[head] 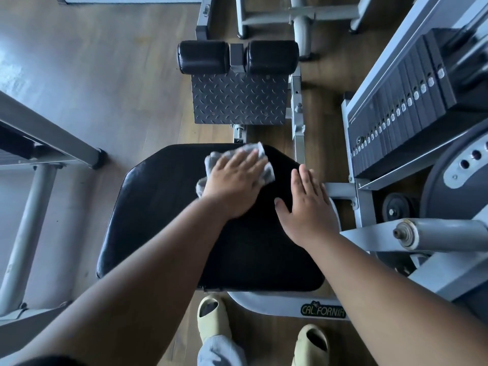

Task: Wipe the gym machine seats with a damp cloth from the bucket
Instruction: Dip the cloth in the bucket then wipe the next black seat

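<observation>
While the left hand [235,180] presses a grey cloth [266,165] flat-fingered against the far part of the black seat [163,207], the right hand [307,204] rests open-palmed on the seat's right edge, holding nothing. Wiping of this seat looks under way, not finished; its near part shows no sign of being done. No bucket is in view, and any other seats remain.

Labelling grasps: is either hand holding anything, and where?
No grip: left hand presses flat on the cloth; right hand rests open on the seat.
</observation>
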Action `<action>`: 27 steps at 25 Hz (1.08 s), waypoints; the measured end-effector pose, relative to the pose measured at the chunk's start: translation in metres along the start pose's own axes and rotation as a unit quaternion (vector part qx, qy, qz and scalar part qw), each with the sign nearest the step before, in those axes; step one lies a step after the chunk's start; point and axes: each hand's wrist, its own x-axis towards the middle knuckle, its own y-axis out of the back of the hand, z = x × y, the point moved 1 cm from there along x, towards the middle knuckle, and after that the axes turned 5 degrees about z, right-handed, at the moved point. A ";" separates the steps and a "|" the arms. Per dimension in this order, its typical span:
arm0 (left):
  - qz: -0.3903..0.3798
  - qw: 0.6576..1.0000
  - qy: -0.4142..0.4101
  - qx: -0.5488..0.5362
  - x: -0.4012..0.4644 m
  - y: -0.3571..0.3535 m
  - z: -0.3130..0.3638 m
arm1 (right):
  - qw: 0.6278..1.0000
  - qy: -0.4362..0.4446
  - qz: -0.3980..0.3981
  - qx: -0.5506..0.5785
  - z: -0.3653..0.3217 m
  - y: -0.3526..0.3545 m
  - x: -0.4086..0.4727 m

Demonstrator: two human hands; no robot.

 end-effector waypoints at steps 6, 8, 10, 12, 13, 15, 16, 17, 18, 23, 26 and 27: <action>0.030 0.999 -0.011 -0.007 -0.084 -0.005 0.015 | 1.000 0.019 -0.008 -0.016 0.011 0.004 -0.011; 0.014 1.000 0.001 -0.014 -0.049 -0.001 0.020 | 1.000 0.016 -0.004 -0.003 0.013 0.003 -0.016; -0.007 0.999 0.004 -0.032 -0.001 0.000 0.029 | 1.000 -0.001 0.000 0.019 0.015 -0.001 -0.019; -0.024 0.999 -0.005 -0.020 0.025 0.000 0.042 | 0.998 -0.031 0.009 0.050 0.016 -0.002 -0.021; -0.026 0.999 -0.018 -0.017 0.024 -0.002 0.048 | 0.997 -0.041 0.011 0.060 0.017 -0.002 -0.022; -0.015 0.998 -0.062 -0.014 -0.006 -0.005 0.054 | 0.997 -0.045 0.003 0.061 0.016 0.000 -0.024; 0.004 0.997 -0.077 -0.011 -0.030 -0.006 0.053 | 0.997 -0.044 -0.001 0.056 0.015 0.001 -0.024; 0.025 0.997 -0.076 -0.013 -0.053 -0.005 0.047 | 0.998 -0.043 -0.005 0.050 0.014 0.002 -0.023; 0.042 0.997 -0.063 -0.013 -0.073 -0.004 0.040 | 0.998 -0.042 -0.009 0.043 0.014 0.004 -0.021; 0.047 0.985 0.034 -0.160 -0.094 0.010 0.021 | 0.996 0.017 0.001 0.083 -0.001 0.021 -0.020; 0.134 0.782 0.151 -0.589 -0.090 0.029 0.013 | 0.979 0.094 0.055 0.170 -0.038 0.035 -0.019; 0.182 0.724 0.191 -0.637 -0.093 0.033 0.000 | 0.978 0.137 0.039 0.153 -0.056 0.034 -0.019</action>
